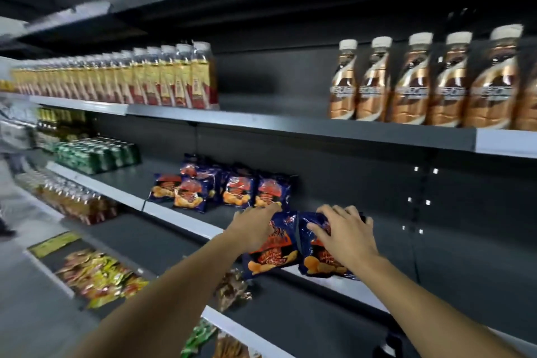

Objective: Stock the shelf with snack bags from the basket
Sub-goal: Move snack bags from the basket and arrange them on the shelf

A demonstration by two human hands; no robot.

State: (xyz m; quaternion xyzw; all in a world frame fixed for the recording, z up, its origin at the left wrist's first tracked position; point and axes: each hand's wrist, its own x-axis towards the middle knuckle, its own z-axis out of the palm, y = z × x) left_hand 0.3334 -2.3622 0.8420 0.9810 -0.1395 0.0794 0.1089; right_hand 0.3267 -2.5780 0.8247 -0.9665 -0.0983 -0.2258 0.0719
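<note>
Two dark blue snack bags with orange chips printed on them sit at the front edge of the middle shelf (186, 219). My left hand (255, 222) grips the top of the left bag (273, 253). My right hand (345, 231) lies over the right bag (322, 263) with its fingers curled onto the bag's top. Several more of the same blue bags (229, 189) stand further back and to the left on that shelf. The basket is out of view.
Brown drink bottles (412, 87) and yellow-labelled bottles (162, 78) line the shelf above. Green cans (96, 152) stand at the left of the middle shelf. Lower shelves hold yellow packets (98, 276) and other small packs (232, 288). A person (14, 136) stands at far left.
</note>
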